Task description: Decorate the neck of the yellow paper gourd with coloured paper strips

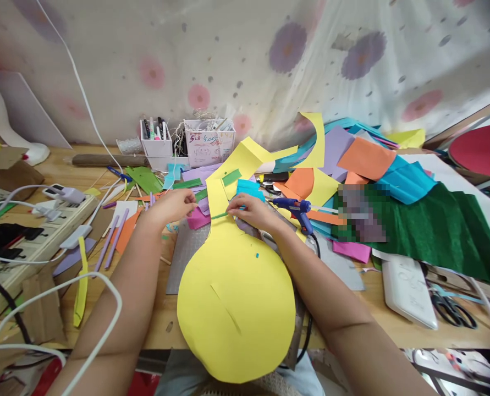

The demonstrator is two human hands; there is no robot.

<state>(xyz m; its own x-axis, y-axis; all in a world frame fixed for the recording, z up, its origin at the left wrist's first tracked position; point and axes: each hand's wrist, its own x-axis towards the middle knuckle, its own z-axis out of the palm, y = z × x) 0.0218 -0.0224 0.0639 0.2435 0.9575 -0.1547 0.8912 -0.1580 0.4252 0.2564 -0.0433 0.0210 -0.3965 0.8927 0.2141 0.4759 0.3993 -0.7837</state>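
Observation:
A large yellow paper cutout [236, 308], round with a neck running away from me, lies partly over the table's front edge. Across its neck runs a thin green paper strip [219, 216]. My right hand [251, 212] has its fingertips pinched at the strip's right end. Left of the neck, my left hand [176, 206] is closed with its fingertips together, near green paper pieces [201, 195] and a purple-pink piece [199, 219]. Whatever it holds is too small to make out. A tiny blue scrap [257, 255] rests on the yellow round part.
A blue glue gun [294, 208] lies right of my right hand, its cord trailing down. Coloured paper and dark green sheet [430, 231] fill the right. Scissors [453, 308] and a white power bank [407, 289] sit front right. Power strips [5, 280] with cables crowd the left.

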